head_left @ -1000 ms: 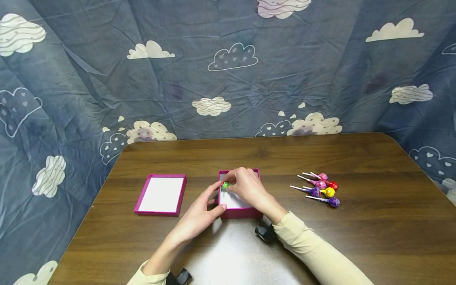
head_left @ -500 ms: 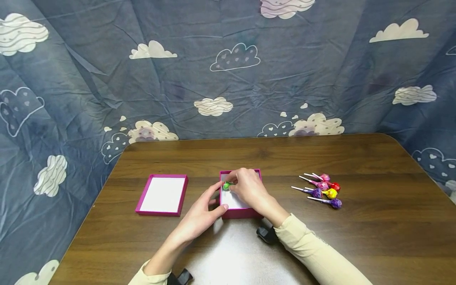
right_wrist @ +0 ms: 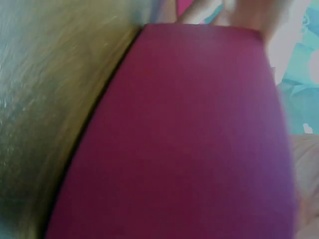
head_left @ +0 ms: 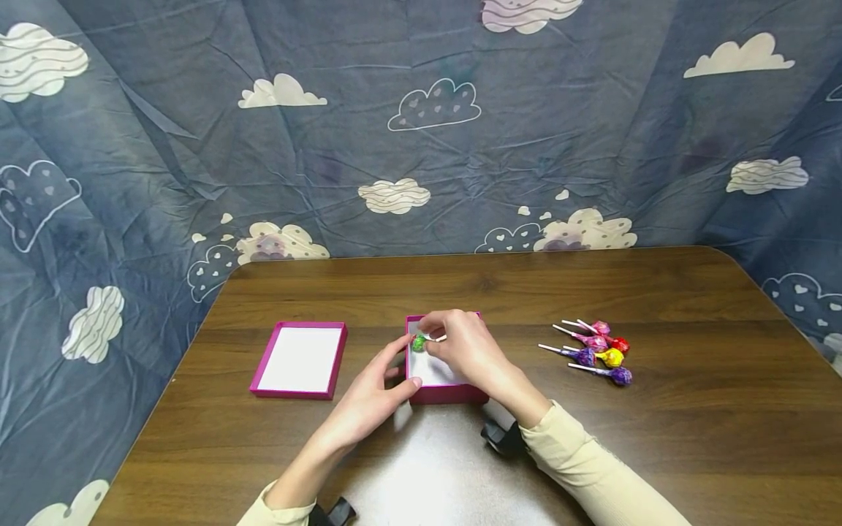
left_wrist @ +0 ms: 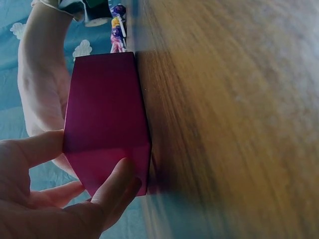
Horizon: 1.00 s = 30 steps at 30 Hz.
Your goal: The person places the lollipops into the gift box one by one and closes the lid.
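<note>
A magenta box point(head_left: 449, 394) with a white inside sits mid-table. In it, near the left wall, lies a green-wrapped lollipop point(head_left: 419, 342); a bit of its white stick shows between the fingers of my right hand point(head_left: 463, 347). This hand reaches over the box with thumb and forefinger curled about the stick; their exact contact is partly hidden. My left hand point(head_left: 368, 398) lies at the box's left front corner, thumb on the near edge, fairly straight fingers against the left wall. The left wrist view shows these fingers point(left_wrist: 117, 186) on the outer wall.
A magenta lid point(head_left: 299, 359), white inside, lies to the left of the box. To the right is a small pile of lollipops point(head_left: 595, 351) in pink, red, yellow and purple wrappers. A blue cloth with clouds point(head_left: 434, 168) hangs behind the wooden table point(head_left: 197, 438).
My right hand has shifted slightly to the right, away from the lollipop's green head, so its white stick shows between the fingers. My left hand stays at the box corner.
</note>
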Motion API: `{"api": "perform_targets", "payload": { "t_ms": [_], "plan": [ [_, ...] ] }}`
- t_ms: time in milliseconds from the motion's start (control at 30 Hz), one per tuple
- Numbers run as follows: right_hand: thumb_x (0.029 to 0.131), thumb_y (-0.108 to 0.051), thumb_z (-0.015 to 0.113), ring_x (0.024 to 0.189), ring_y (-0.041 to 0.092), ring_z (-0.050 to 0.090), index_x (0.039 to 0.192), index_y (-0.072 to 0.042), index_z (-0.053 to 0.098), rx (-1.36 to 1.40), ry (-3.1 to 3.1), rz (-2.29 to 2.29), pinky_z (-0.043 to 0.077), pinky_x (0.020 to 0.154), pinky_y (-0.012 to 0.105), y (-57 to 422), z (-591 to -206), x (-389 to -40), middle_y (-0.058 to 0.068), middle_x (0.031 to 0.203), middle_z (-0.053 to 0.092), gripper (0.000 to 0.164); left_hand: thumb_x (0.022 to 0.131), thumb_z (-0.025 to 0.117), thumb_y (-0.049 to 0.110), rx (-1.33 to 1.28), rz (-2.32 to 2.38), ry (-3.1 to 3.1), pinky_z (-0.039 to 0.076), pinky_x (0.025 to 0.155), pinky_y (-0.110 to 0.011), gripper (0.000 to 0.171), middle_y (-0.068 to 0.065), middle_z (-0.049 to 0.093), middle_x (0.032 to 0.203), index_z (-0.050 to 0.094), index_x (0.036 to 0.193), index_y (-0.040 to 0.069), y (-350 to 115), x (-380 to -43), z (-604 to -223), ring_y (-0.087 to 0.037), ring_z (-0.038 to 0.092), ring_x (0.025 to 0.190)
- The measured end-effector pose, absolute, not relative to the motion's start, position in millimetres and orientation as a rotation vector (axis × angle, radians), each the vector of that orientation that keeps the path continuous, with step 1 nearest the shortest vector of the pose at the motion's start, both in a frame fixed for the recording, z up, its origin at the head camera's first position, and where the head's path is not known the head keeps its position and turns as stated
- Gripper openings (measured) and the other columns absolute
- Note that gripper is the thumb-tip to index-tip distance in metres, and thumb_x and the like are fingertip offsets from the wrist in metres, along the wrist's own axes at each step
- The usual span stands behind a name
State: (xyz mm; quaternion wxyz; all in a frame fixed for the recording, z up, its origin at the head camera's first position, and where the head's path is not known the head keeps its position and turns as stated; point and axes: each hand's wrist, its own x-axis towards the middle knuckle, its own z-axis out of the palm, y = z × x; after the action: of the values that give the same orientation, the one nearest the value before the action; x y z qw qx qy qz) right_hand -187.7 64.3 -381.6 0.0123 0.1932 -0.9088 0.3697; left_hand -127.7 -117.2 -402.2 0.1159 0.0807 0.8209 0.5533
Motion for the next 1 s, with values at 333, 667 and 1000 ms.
{"api": "perform_targets", "payload": {
  "t_ms": [333,667,1000],
  "plan": [
    [0.081,-0.005,0.075,0.087,0.014,0.069,0.109,-0.011,0.074,0.693,-2.763,1.219,0.053,0.075,0.035,76.5,-365.5,-167.3,0.002,0.101,0.074,0.029,0.095,0.065,0.022,0.264,1.616,2.395,0.042,0.096,-0.054,0.063,-0.008,0.038,0.152,0.037,0.152,0.024,-117.1,-128.1,-402.3,-0.032,0.049,0.127],
    [0.084,-0.015,0.077,0.09,0.015,0.067,0.108,-0.018,0.074,0.692,-2.739,1.2,0.053,0.076,0.038,93.3,-354.1,-150.7,-0.002,0.102,0.073,0.025,0.095,0.064,0.02,0.288,1.633,2.392,0.042,0.097,-0.053,0.063,-0.013,0.039,0.151,0.037,0.152,0.02,-116.7,-127.8,-403.3,-0.033,0.051,0.126],
    [0.086,-0.017,0.076,0.082,0.01,0.066,0.109,-0.023,0.073,0.615,-2.759,1.196,0.053,0.073,0.036,126.0,-348.4,-138.0,-0.011,0.103,0.071,0.024,0.095,0.065,0.019,0.283,1.626,2.407,0.04,0.099,-0.054,0.063,-0.012,0.04,0.151,0.038,0.152,0.022,-116.5,-126.7,-402.3,-0.034,0.05,0.126]
  ]
}}
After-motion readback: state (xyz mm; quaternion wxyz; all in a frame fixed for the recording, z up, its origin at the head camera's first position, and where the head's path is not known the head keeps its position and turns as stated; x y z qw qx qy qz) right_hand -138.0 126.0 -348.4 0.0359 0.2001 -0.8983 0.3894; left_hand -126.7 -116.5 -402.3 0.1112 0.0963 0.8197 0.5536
